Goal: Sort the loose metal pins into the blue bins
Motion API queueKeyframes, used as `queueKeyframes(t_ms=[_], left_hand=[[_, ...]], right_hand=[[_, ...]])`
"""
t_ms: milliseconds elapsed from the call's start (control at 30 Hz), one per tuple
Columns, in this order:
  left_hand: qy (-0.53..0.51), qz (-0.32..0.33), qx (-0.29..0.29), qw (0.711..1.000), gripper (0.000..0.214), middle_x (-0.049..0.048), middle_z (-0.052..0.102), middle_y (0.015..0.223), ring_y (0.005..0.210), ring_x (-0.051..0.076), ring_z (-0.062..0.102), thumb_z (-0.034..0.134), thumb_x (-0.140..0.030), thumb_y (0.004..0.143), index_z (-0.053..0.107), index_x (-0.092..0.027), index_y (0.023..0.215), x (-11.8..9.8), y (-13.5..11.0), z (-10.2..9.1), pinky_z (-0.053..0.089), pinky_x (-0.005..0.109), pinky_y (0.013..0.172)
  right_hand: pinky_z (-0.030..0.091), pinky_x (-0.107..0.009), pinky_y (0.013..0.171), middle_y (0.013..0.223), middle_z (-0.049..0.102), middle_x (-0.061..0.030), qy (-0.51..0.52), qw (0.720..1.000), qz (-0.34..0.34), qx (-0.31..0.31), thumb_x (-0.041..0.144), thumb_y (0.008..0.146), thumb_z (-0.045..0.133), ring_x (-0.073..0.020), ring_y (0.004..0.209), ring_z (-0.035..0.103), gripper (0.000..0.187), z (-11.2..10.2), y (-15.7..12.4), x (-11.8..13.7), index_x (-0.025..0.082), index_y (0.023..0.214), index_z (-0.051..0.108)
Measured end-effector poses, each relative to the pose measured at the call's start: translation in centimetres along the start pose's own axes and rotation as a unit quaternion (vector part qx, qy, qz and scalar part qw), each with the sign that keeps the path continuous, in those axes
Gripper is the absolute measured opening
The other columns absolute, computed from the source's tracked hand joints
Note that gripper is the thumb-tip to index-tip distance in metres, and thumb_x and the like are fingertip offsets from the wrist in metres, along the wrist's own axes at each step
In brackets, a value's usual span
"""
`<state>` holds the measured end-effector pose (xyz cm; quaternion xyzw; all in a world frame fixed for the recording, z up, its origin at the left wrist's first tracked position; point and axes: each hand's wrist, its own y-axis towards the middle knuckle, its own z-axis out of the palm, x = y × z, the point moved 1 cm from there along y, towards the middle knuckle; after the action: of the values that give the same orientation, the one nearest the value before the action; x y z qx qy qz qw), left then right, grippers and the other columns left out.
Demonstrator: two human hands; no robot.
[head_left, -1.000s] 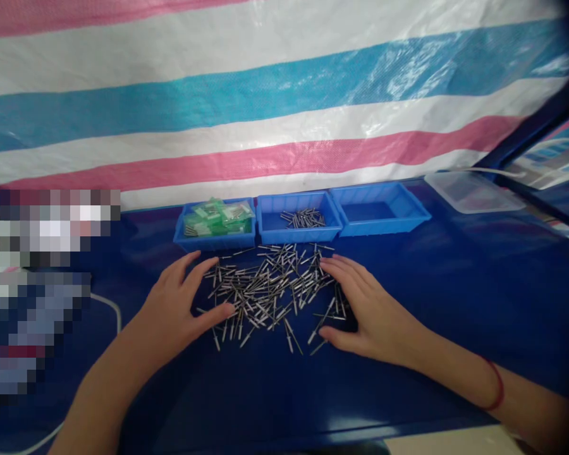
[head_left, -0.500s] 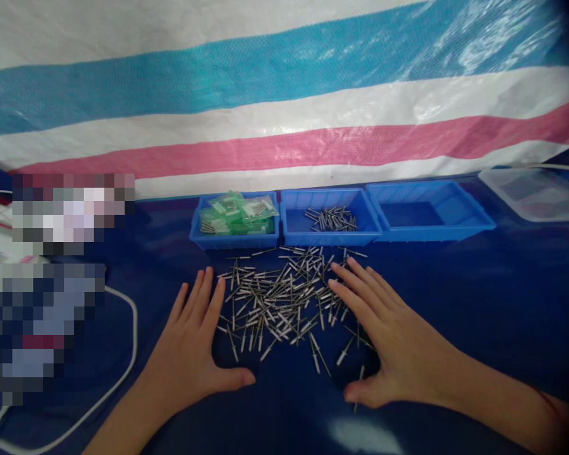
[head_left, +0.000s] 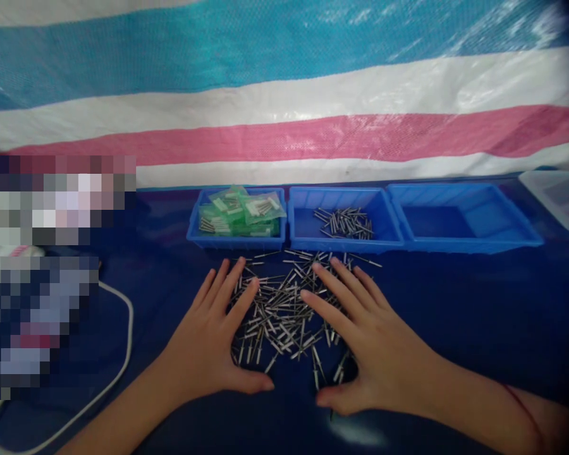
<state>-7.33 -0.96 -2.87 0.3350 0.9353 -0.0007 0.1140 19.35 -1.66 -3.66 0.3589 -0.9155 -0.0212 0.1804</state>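
Observation:
A loose heap of silvery pop rivets is spread over the dark blue table surface. At the heap's left side rests my left hand, fingers spread and thumb pointing inward, over some of the rivets. On the right side my right hand lies in the same spread pose, its fingers covering part of the heap. Neither hand grips anything. Behind the heap, the left blue bin holds green-and-clear packets of rivets. More rivets lie loose in the middle blue bin.
A third blue bin stands at the right of the row, beside a translucent plastic lid. A white cable curves across the left, near blurred-out items. A striped plastic sheet hangs behind.
Both hands have moved inward, closer together, and now cover more of the rivets at the heap's sides. The camera view has shifted slightly.

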Motion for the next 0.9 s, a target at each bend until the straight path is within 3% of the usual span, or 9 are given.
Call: queueKeyframes(t_ms=[167,367,467,567,667,800,900], left_hand=[[-0.025,0.042,0.011,0.999,0.112,0.0235,0.009,0.154,0.141,0.043,0.012,0.061,-0.072,0.063,0.015,-0.015,0.148,-1.9,1.6,0.4,0.024,0.063,0.108],[-0.066,0.069,-0.016,0.995,0.092,0.0207,0.036,0.145,0.138,0.036,0.025,0.058,-0.055,0.077,0.016,-0.013,0.146,-4.3,3.4,1.2,0.031,0.055,0.109],[-0.054,0.023,-0.062,0.996,0.087,0.0209,0.036,0.143,0.136,0.035,0.029,0.058,-0.053,0.080,0.017,-0.015,0.146,-4.8,3.8,1.6,0.033,0.054,0.108],[-0.025,-0.027,-0.106,0.994,0.098,0.0221,0.027,0.146,0.138,0.041,0.022,0.060,-0.065,0.072,0.017,-0.018,0.146,-4.9,3.7,1.7,0.024,0.061,0.108],[-0.019,-0.086,-0.131,0.988,0.109,0.0228,0.022,0.148,0.138,0.043,0.016,0.057,-0.076,0.065,0.015,-0.016,0.147,-4.3,3.5,1.4,0.017,0.064,0.109],[-0.021,-0.221,-0.166,0.961,0.062,0.0191,0.034,0.142,0.135,0.031,0.030,0.042,-0.051,0.090,0.030,-0.014,0.139,-2.9,3.2,0.8,0.029,0.052,0.108],[0.018,-0.257,-0.171,0.951,0.048,0.0166,0.043,0.138,0.130,0.029,0.036,0.040,-0.039,0.094,0.040,-0.014,0.134,-2.4,3.3,0.5,0.032,0.050,0.106]], right_hand=[[0.023,-0.068,0.098,0.150,0.030,-0.0179,-0.007,1.000,0.008,-0.018,0.059,0.073,0.059,-0.0417,0.131,0.033,0.079,0.0,1.4,0.6,0.026,0.142,0.039],[0.037,-0.052,0.094,0.130,0.053,-0.0156,0.014,0.998,0.021,-0.057,0.032,0.086,0.054,-0.0319,0.115,0.047,0.041,-0.2,1.5,0.8,0.018,0.124,0.056],[0.043,-0.045,0.086,0.117,0.059,-0.0138,0.025,0.996,0.024,-0.077,0.027,0.087,0.054,-0.0275,0.103,0.053,0.031,-0.3,1.5,0.7,0.018,0.116,0.060],[0.045,-0.040,0.078,0.106,0.062,-0.0117,0.041,0.994,0.033,-0.091,0.024,0.090,0.051,-0.0239,0.093,0.055,0.021,-0.4,1.5,0.6,0.019,0.106,0.063],[0.046,-0.039,0.079,0.104,0.063,-0.0109,0.061,0.992,0.037,-0.105,0.020,0.091,0.048,-0.0230,0.094,0.056,0.021,-0.4,1.4,0.3,0.019,0.106,0.062],[0.045,-0.043,0.086,0.111,0.061,-0.0107,0.086,0.988,0.023,-0.124,0.020,0.088,0.051,-0.0256,0.105,0.053,0.024,-0.4,1.1,0.1,0.020,0.110,0.060],[0.042,-0.047,0.091,0.114,0.061,-0.0102,0.082,0.987,0.019,-0.139,0.023,0.082,0.057,-0.0286,0.112,0.049,0.028,-0.5,0.9,0.2,0.021,0.110,0.060]])
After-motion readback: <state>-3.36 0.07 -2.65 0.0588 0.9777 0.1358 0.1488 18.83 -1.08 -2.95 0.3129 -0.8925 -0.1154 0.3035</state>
